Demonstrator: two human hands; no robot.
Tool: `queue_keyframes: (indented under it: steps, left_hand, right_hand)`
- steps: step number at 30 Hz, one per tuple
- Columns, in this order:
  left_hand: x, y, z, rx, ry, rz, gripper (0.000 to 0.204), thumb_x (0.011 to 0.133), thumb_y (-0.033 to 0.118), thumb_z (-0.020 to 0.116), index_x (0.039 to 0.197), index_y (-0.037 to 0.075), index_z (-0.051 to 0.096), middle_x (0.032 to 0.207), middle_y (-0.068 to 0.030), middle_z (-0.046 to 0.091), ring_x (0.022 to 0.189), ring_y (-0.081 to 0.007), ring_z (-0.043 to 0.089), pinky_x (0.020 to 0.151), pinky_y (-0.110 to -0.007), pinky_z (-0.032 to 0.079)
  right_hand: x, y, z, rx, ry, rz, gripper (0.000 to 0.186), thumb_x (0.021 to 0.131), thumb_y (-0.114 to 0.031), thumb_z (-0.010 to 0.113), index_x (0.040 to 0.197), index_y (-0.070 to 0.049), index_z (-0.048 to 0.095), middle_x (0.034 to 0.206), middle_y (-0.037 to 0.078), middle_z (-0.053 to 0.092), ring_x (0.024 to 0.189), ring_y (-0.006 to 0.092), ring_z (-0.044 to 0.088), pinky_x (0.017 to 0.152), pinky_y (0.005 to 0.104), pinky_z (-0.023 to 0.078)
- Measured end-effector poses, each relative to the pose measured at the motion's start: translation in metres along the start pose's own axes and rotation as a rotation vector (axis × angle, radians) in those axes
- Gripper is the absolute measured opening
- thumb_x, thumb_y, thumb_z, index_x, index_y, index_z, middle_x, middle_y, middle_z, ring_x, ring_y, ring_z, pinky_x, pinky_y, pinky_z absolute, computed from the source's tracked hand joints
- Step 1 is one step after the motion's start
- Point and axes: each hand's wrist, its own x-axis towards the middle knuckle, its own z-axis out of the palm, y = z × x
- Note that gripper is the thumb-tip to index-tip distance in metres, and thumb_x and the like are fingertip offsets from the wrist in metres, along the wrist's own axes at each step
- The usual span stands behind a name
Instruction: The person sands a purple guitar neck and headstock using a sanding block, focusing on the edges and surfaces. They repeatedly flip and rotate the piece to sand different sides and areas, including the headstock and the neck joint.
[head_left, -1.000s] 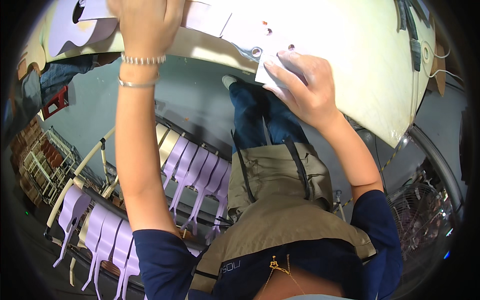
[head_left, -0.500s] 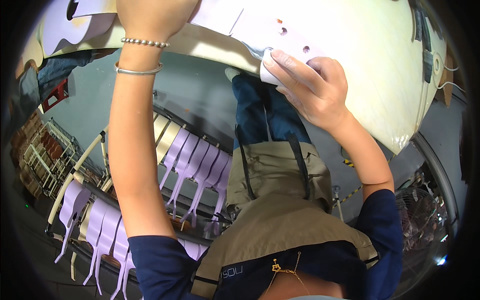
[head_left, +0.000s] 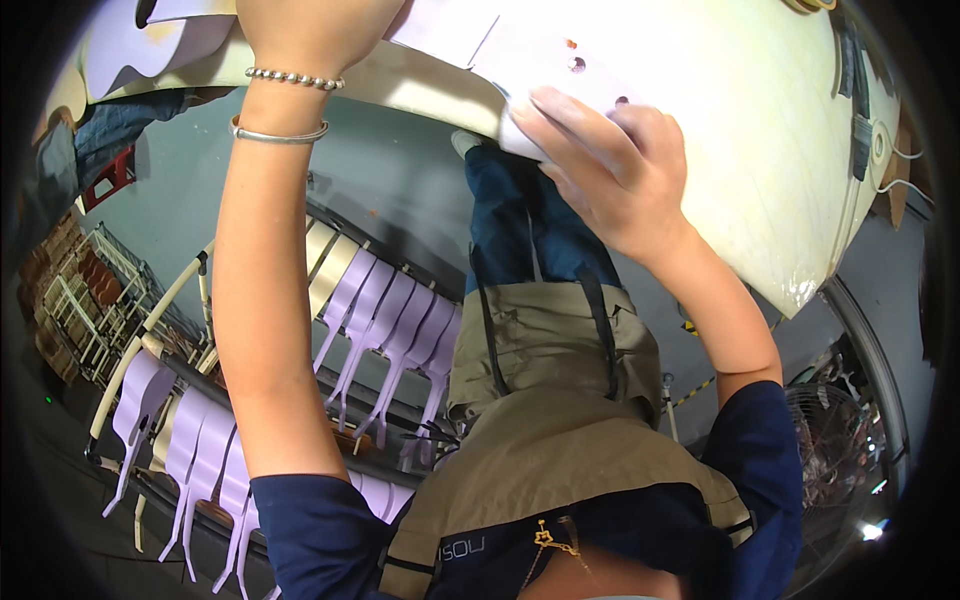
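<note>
My right hand [head_left: 625,175] presses a small white pad [head_left: 514,138] against the near edge of a flat lilac piece [head_left: 535,45]; the pad is blurred and partly behind the fingers. This lilac piece lies on a rounded cream-white work surface [head_left: 745,170]. Small dark round marks [head_left: 577,65] and a reddish spot show on it. At the top edge, my left hand [head_left: 318,30] rests by the left part of the lilac piece, its fingers cut off by the picture's border. A beaded bracelet and a metal bangle circle that wrist.
Below left stands a tubular rack [head_left: 200,285] hung with several lilac forked strips [head_left: 375,305]. Another curved lilac piece [head_left: 150,45] lies at the upper left, near a denim-clad leg [head_left: 125,135] and a red crate [head_left: 110,178]. A fan [head_left: 825,430] stands at lower right.
My right hand has slid slightly left with the white pad along the lilac edge. My left hand stays almost where it was; the view has shifted a little.
</note>
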Motion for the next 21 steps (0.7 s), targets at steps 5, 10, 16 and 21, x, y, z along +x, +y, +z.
queue_keyframes:
  steps: [5, 10, 16, 21]
  left_hand:
    - [0.000, 0.002, 0.000, -0.009, -0.006, 0.004, 0.032, 0.087, 0.037, 0.061, 0.090, 0.007, 0.072, 0.062, -0.0068, 0.065, 0.056, -0.0216, 0.062, 0.074, -0.034, 0.043]
    - [0.000, 0.002, 0.001, -0.031, -0.006, -0.012, 0.032, 0.087, 0.037, 0.061, 0.089, 0.007, 0.072, 0.064, -0.0068, 0.066, 0.057, -0.0213, 0.062, 0.073, -0.034, 0.044]
    - [0.000, 0.011, -0.007, 0.033, 0.014, 0.045, 0.031, 0.087, 0.037, 0.061, 0.088, 0.007, 0.072, 0.065, -0.0072, 0.067, 0.057, -0.0212, 0.063, 0.068, -0.033, 0.045]
    - [0.002, 0.000, 0.000, -0.016, 0.003, 0.014, 0.032, 0.087, 0.037, 0.061, 0.090, 0.007, 0.072, 0.064, -0.0075, 0.066, 0.058, -0.0221, 0.064, 0.068, -0.034, 0.046]
  right_hand:
    - [-0.001, 0.001, 0.000, -0.009, 0.003, -0.013, 0.053, 0.058, -0.010, 0.073, 0.111, -0.014, 0.071, 0.122, -0.006, 0.061, 0.075, 0.0164, 0.044, 0.066, 0.0273, 0.039]
    - [-0.010, 0.000, -0.005, -0.026, -0.046, 0.037, 0.055, 0.058, -0.009, 0.074, 0.113, -0.018, 0.071, 0.123, -0.007, 0.059, 0.075, 0.0174, 0.044, 0.069, 0.0291, 0.040]
    - [0.000, -0.002, 0.005, -0.027, 0.004, 0.020, 0.059, 0.058, -0.010, 0.077, 0.115, -0.020, 0.069, 0.122, -0.008, 0.058, 0.079, 0.0188, 0.045, 0.073, 0.0295, 0.040]
    - [-0.001, 0.001, 0.012, -0.076, 0.093, 0.016, 0.055, 0.060, -0.017, 0.075, 0.114, -0.025, 0.069, 0.119, -0.013, 0.059, 0.073, 0.0154, 0.042, 0.061, 0.0284, 0.035]
